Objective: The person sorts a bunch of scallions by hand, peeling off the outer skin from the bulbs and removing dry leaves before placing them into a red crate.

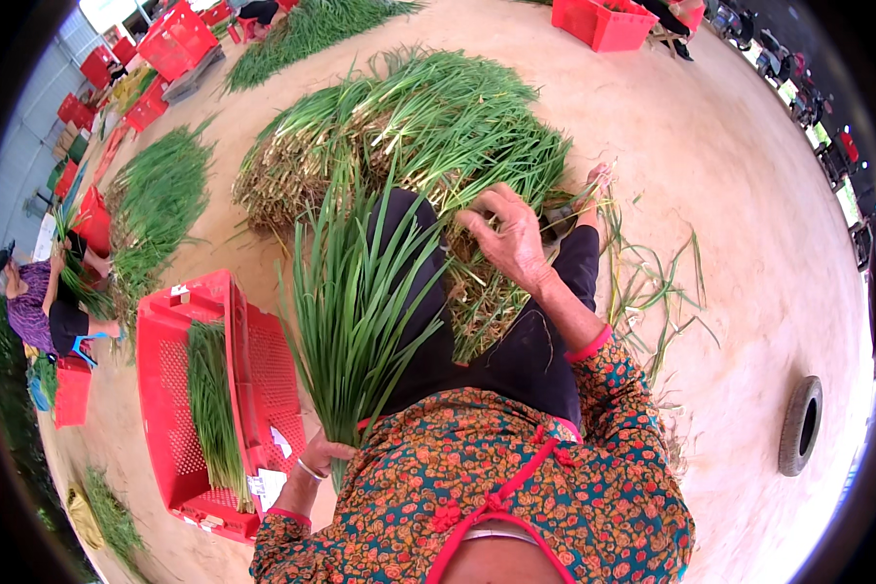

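Observation:
My left hand (326, 454), with a bangle on its wrist, is closed round the lower ends of a bunch of garlic chives (355, 321). The long flat green leaves fan upward beside my left thigh. Over my lap is my right hand (508, 241), its fingers curled toward the thumb as in a pinch; whatever is between them is too small to make out. Just beyond it lies a big heap of garlic chives (428, 127), pale stem ends toward the left. Dry brown trimmings (482, 307) lie between my legs.
A red plastic crate (180, 389) at my left holds trimmed chives (214, 409). Loose leaves (652, 282) litter the floor by my right foot. A tyre (800, 425) stands at the right. Another heap (161, 190) and a seated person (44, 302) are at the left.

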`<act>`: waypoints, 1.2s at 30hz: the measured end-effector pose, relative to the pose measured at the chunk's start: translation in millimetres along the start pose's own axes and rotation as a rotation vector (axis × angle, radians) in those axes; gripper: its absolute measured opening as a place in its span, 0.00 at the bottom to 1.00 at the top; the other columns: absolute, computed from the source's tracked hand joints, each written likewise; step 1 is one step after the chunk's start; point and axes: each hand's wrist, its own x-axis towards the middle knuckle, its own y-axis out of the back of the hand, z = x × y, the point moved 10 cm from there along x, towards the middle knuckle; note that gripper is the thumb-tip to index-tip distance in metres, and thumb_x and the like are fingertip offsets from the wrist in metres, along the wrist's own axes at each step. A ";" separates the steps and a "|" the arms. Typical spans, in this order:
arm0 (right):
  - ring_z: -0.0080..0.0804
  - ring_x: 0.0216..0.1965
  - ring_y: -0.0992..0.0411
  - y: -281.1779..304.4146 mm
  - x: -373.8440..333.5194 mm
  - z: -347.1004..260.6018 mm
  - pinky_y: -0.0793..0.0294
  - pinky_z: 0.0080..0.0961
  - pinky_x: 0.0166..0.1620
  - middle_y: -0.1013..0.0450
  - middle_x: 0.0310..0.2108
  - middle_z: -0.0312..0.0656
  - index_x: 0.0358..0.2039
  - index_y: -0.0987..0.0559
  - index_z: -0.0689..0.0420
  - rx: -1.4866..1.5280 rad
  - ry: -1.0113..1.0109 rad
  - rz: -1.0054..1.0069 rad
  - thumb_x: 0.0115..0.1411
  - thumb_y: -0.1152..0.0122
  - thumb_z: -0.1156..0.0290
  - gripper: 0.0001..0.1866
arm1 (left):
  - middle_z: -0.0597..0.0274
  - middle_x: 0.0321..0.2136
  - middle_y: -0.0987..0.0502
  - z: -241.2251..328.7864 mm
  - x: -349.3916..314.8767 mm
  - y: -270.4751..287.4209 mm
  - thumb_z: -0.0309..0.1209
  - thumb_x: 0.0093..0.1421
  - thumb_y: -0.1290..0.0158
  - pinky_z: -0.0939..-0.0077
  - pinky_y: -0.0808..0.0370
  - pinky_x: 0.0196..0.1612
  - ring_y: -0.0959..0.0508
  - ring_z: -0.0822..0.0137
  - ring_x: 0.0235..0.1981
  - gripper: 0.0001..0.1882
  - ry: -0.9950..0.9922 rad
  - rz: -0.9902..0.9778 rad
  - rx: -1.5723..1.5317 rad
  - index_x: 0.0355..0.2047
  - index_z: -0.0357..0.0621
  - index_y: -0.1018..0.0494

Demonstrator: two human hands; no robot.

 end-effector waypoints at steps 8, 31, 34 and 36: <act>0.43 0.37 0.31 -70.3 -4.8 -15.3 0.30 0.36 0.40 0.32 0.29 0.42 0.32 0.26 0.54 -0.007 0.085 -0.203 0.53 0.39 0.68 0.08 | 0.57 0.42 0.25 11.3 -3.7 -2.5 0.16 0.33 0.38 0.69 0.27 0.48 0.23 0.61 0.41 0.38 -0.027 0.080 0.092 0.51 0.35 0.34; 0.19 0.30 0.30 -30.0 -42.4 -31.6 0.29 0.17 0.34 0.27 0.31 0.35 0.39 0.25 0.63 0.621 -0.394 -0.245 0.58 0.39 0.64 0.16 | 0.63 0.23 0.23 253.4 85.6 -152.0 0.19 0.45 0.38 0.77 0.27 0.25 0.24 0.71 0.21 0.11 -0.603 0.106 0.289 0.30 0.38 0.25; 0.16 0.25 0.32 5.2 -12.3 -58.1 0.30 0.16 0.28 0.28 0.27 0.34 0.37 0.26 0.64 0.481 -0.131 -0.034 0.58 0.40 0.73 0.09 | 0.62 0.25 0.22 258.4 107.7 -180.4 0.19 0.45 0.38 0.77 0.24 0.29 0.23 0.71 0.24 0.11 -0.673 0.022 0.189 0.31 0.38 0.24; 0.18 0.25 0.31 23.2 -4.7 -65.3 0.30 0.17 0.29 0.28 0.26 0.36 0.36 0.25 0.64 0.492 -0.137 0.019 0.57 0.42 0.77 0.06 | 0.63 0.27 0.22 255.4 116.1 -194.8 0.17 0.45 0.38 0.78 0.24 0.30 0.23 0.72 0.25 0.13 -0.694 0.036 0.166 0.33 0.39 0.24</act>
